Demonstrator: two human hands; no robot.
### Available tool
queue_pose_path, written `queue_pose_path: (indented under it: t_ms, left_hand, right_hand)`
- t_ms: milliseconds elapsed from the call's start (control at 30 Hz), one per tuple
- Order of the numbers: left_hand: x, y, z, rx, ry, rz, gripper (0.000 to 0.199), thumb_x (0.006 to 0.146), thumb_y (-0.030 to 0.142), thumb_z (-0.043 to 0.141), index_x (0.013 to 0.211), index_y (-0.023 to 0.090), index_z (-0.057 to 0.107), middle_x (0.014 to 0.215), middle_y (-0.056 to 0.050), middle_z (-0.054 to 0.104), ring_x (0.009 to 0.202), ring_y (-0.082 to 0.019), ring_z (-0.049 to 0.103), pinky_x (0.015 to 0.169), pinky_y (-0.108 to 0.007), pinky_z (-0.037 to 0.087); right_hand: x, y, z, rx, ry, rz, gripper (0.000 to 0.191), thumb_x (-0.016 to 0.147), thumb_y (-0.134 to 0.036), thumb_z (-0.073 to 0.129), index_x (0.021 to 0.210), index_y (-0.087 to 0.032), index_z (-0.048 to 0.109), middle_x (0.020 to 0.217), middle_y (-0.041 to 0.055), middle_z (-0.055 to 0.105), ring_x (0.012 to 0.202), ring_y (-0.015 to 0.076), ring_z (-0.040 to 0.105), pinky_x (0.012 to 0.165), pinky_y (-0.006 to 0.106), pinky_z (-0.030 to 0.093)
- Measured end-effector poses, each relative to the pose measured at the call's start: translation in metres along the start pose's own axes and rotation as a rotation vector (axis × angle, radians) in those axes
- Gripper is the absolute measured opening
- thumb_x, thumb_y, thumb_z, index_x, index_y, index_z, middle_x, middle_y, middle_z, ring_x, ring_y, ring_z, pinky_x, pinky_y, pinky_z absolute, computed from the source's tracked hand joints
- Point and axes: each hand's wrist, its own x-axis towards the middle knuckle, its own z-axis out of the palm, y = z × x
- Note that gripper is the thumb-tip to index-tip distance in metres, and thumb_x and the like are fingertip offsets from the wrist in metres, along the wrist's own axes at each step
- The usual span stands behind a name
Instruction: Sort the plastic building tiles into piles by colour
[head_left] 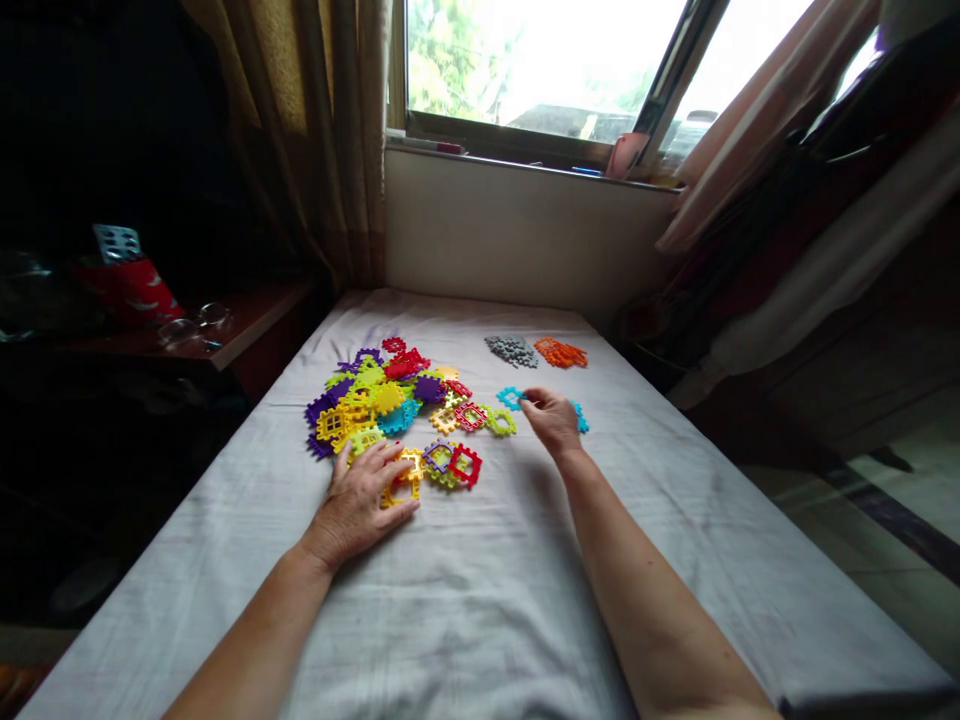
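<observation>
A mixed pile of purple, yellow, green, red and blue notched plastic pieces (388,398) lies on the cloth-covered table. My left hand (362,500) rests at the pile's near edge, fingers spread over yellow frame pieces (409,490). To the right of the pile, my right hand (552,418) pinches a light-blue frame piece (510,398) between thumb and finger. Other blue pieces (580,417) show just beyond that hand, partly hidden by it. A red square frame (466,466) and a green frame (500,422) lie between the hands.
Grey pieces (511,350) and orange pieces (561,352) form two small heaps toward the back of the table (450,620). On a brown side table (262,325) at left are glasses (196,325) and a red container (133,292). Clothes hang at right.
</observation>
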Motion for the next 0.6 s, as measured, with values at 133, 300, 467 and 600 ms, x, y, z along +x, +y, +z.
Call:
queue_pose_path:
  t_ms: [133,300,467,600]
  left_hand:
    - [0.001,-0.001,0.0,0.012,-0.006,-0.003,0.043,0.082,0.052,0.063,0.121,0.033,0.063,0.139,-0.007,0.059,0.132,-0.03,0.049,0.116,-0.063,0.014]
    - [0.001,-0.003,0.002,0.018,-0.005,-0.002,0.044,0.082,0.054,0.062,0.121,0.033,0.064,0.139,-0.007,0.06,0.132,-0.032,0.049,0.115,-0.064,0.016]
    - [0.0,-0.004,0.002,0.035,0.003,0.009,0.044,0.083,0.054,0.061,0.121,0.032,0.064,0.138,-0.008,0.06,0.132,-0.032,0.049,0.115,-0.063,0.016]
    - [0.0,-0.003,0.002,0.051,0.0,0.013,0.046,0.082,0.055,0.062,0.121,0.032,0.064,0.139,-0.008,0.059,0.133,-0.032,0.048,0.116,-0.063,0.015]
  right_hand:
    - [0.017,0.051,-0.048,-0.294,0.245,0.072,0.026,0.073,-0.026,0.056,0.089,-0.02,0.075,0.089,0.0079,0.071,0.081,0.0218,0.064,0.076,0.031,0.048]
    - [0.006,0.075,-0.06,-0.447,0.041,-0.011,0.024,0.075,-0.023,0.058,0.092,-0.022,0.075,0.1,0.0077,0.07,0.096,0.0233,0.062,0.087,0.034,0.047]
    - [-0.004,0.061,-0.041,-0.566,-0.028,-0.053,0.047,0.081,-0.044,0.063,0.125,-0.027,0.065,0.137,0.0117,0.056,0.125,0.0298,0.049,0.1,0.045,0.04]
    - [0.003,0.054,-0.028,-0.682,-0.212,-0.057,0.053,0.086,-0.051,0.059,0.136,-0.034,0.055,0.151,0.0104,0.042,0.137,0.0318,0.036,0.104,0.052,0.034]
